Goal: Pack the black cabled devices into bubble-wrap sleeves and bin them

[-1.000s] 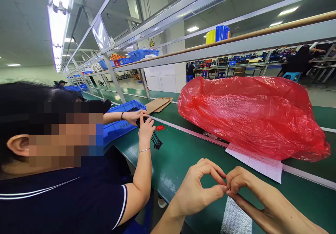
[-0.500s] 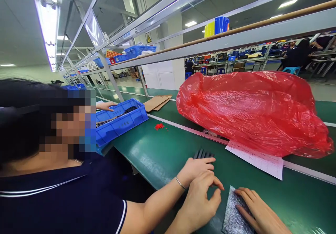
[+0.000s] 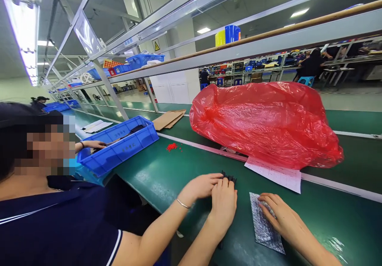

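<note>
My left hand [image 3: 224,204] curls over several thin black strips [image 3: 229,177], with its fingers together around them. Their far ends show past the fingertips; most of their length is under the hand. Right beside it, a co-worker's hand [image 3: 203,185] with a silver bangle touches the same strips. Further right, my right hand [image 3: 282,215] holds a silvery bubble-wrap pouch [image 3: 265,232] against the green bench, fingers and thumb on its upper right part.
A large red plastic bag [image 3: 265,123] lies across the bench over a printed sheet [image 3: 274,173]. Small red pieces [image 3: 172,147] sit in a pile. The co-worker's other hand reaches into a blue crate [image 3: 131,148]. Flat cardboard [image 3: 168,119] lies behind.
My left hand has gone from hovering with thumb and fingers apart to closing over the black strips. The co-worker's other hand has moved into the crate. The view has shifted right.
</note>
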A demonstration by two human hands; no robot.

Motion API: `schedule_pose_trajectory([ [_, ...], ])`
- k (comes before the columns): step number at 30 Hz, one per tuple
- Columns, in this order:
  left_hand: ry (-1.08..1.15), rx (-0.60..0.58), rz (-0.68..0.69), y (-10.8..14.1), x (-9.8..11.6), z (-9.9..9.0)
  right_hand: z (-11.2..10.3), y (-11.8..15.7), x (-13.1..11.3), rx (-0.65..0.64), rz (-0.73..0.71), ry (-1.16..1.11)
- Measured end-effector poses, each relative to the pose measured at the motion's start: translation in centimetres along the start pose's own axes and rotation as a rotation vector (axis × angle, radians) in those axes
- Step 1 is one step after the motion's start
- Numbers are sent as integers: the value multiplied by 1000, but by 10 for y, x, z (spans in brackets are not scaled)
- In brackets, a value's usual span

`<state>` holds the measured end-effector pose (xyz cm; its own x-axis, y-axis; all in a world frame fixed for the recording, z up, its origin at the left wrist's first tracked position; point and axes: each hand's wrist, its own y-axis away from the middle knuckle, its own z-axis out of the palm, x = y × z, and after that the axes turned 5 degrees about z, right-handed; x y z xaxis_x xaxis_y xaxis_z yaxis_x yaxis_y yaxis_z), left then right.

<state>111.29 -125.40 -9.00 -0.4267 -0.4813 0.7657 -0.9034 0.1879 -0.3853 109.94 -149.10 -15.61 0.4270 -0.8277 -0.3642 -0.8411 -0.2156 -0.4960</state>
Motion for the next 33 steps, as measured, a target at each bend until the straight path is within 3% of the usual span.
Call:
schedule_pose_trajectory([
  [8,-64,-21,-200,-22,2,30,-36,14,-28,-47,178,-146],
  [13,32,-83,-216,-17,13,5,-46,11,-49,-119,222,-290],
  [19,754,-11,-212,2,53,-27,-69,-2,-97,-275,328,-702],
  [23,825,34,-196,14,72,-30,-80,-7,-118,-389,351,-841],
  [29,851,72,-173,24,71,-26,-84,-6,-126,-559,399,-1017],
  [33,902,27,-114,27,72,-25,-85,-6,-122,-420,434,-908],
])
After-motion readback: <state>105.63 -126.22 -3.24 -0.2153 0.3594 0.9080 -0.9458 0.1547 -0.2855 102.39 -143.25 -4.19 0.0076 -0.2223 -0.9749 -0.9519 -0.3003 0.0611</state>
